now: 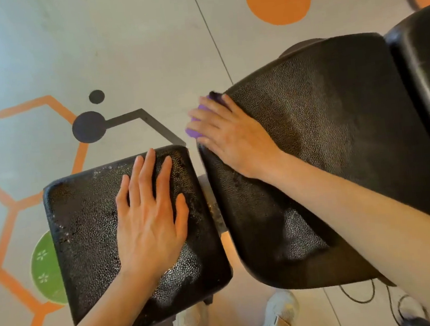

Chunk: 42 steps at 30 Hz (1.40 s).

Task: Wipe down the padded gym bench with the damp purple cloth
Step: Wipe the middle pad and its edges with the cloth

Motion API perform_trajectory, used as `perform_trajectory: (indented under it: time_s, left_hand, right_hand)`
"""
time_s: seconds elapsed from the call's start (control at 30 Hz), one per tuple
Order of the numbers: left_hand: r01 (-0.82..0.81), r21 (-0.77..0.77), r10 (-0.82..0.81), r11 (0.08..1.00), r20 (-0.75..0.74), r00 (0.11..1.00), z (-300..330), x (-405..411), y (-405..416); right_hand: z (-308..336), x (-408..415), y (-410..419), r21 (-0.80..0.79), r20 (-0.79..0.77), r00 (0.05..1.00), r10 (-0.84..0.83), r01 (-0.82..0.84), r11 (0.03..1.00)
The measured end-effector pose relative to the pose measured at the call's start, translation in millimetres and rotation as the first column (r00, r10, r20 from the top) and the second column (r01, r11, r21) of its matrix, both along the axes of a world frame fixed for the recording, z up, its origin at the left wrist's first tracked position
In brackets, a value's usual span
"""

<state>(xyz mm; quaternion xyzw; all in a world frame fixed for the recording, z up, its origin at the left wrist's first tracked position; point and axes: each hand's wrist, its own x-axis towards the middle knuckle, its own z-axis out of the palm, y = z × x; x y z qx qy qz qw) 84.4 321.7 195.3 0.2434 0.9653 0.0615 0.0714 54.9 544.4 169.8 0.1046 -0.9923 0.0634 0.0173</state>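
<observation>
Right hand (228,132) is pressing the purple cloth (197,122) over the far-left edge of the long bench pad (323,131), fingers curled round it, cloth mostly hidden beneath. Left hand (148,216) is lying flat on the seat pad (83,228), fingers spread. Patterned floor (131,39) is lying open beyond both edges; pads are looking pebbled, black, wet-glossy

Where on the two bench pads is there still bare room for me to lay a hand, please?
The seat pad is bare left of the left hand, out to its left edge. The back pad is bare above the right forearm. Its far-left edge is crowded: the right hand presses the purple cloth there.
</observation>
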Motion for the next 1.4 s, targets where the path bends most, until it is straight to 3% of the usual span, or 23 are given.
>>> perform_trajectory:
  time_s: [0.07, 0.13, 0.23, 0.43, 0.63, 0.8, 0.97, 1.07, 1.2, 1.4]
  left_hand:
    - [0.010, -0.010, -0.010, 1.000, -0.006, 1.000, -0.6, 0.6, -1.1]
    - [0.008, -0.010, -0.008, 1.000, -0.009, 1.000, -1.2, 0.4, -1.1]
    - [0.000, 0.010, 0.000, 1.000, 0.004, 1.000, -1.2, 1.0, -0.7]
    - [0.023, 0.163, -0.031, 0.986, 0.047, 0.998, -0.3, -0.6, -7.2]
    - [0.207, 0.193, -0.224, 0.959, 0.069, 0.972, 16.3, 21.5, -1.7]
    - [0.450, 0.203, -0.471, 0.870, 0.071, 0.879, 27.1, 66.3, 22.3]
    - [0.653, 0.148, -0.668, 0.742, 0.082, 0.740, 24.0, 104.1, 53.6]
    - [0.734, 0.139, -0.747, 0.665, 0.095, 0.658, 19.5, 121.8, 71.7]
    - [0.797, 0.131, -0.808, 0.590, 0.093, 0.582, 11.0, 138.6, 96.4]
    - [0.850, 0.153, -0.864, 0.504, 0.066, 0.500, 0.6, 150.0, 129.8]
  right_hand:
    - [2.3, 0.3, 19.7, -0.148, -0.024, 0.962, -0.271, 0.265, 0.953]
    - [3.6, -0.1, 19.8, -0.285, -0.023, 0.901, -0.433, 0.410, 0.867]
    - [5.4, 12.2, 0.0, -0.410, 0.021, 0.915, -0.403, 0.376, 0.831]
    - [13.9, 83.8, -27.9, -0.508, 0.035, 0.907, -0.420, 0.378, 0.774]
    - [43.0, 149.1, -45.0, -0.599, 0.035, 0.838, -0.544, 0.454, 0.660]
    - [53.6, 214.7, -47.7, -0.621, 0.067, 0.674, -0.736, 0.605, 0.497]
    - [51.8, 268.9, -39.0, -0.718, 0.089, 0.472, -0.877, 0.640, 0.272]
    - [46.8, 292.0, -32.2, -0.783, 0.101, 0.330, -0.939, 0.608, 0.129]
    - [31.5, 314.6, -26.3, -0.848, 0.074, 0.148, -0.986, 0.529, 0.016]
    - [6.4, 321.3, -13.5, -0.924, 0.192, -0.074, -0.979, 0.322, -0.206]
